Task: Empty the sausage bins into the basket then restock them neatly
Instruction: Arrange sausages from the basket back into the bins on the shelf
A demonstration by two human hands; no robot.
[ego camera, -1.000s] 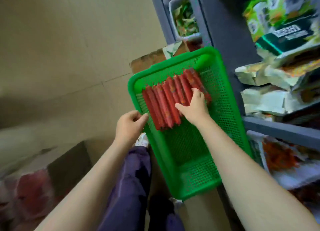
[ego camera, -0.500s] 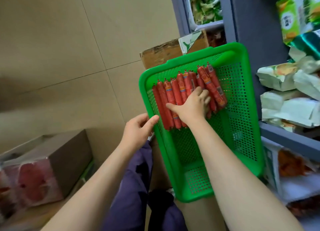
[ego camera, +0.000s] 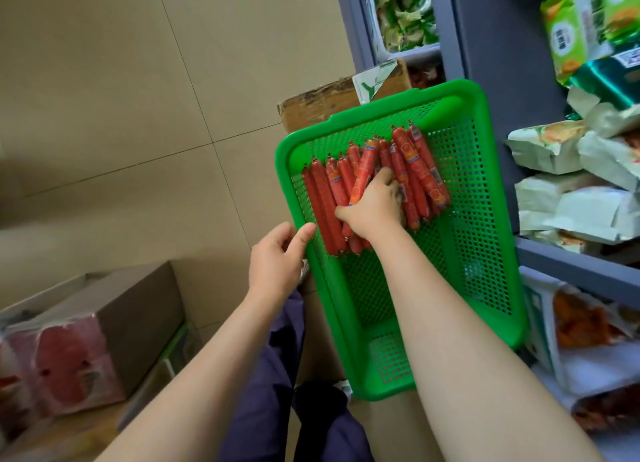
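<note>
A green plastic basket (ego camera: 485, 253), rectangular with rounded corners, a smooth rolled rim and perforated mesh walls and floor, sits tilted on a brown cardboard box (ego camera: 325, 104) beside a grey shelving unit (ego camera: 502, 63). In its far half lies a row of red sausages (ego camera: 419, 174), slim cylinders in glossy film with crimped ends and small printed labels, packed side by side; the near half of the basket floor is bare mesh.

The right hand (ego camera: 375, 207) rests on the middle of the row, fingers curled down among the sausages. It grips one orange-red sausage (ego camera: 362, 172), which lies tilted across the others with its near end under the palm. How many more sausages the fingers enclose cannot be told.

The left hand (ego camera: 277, 264) holds the basket's left rim, thumb against the outer edge, fingers loosely bent around it.

On the shelves to the right are crumpled white paper-like packets (ego camera: 571, 184) and green-and-white printed bags (ego camera: 575, 28); lower down, clear packs with orange contents (ego camera: 581, 326). A white bin of green-wrapped goods (ego camera: 405, 14) stands at the top of the unit. The floor (ego camera: 138, 97) is smooth beige tile with thin grout lines. At lower left stands a cardboard carton (ego camera: 104, 330) with a shrink-wrapped red-printed face. Dark purple trousers (ego camera: 270, 375) show between the forearms.
</note>
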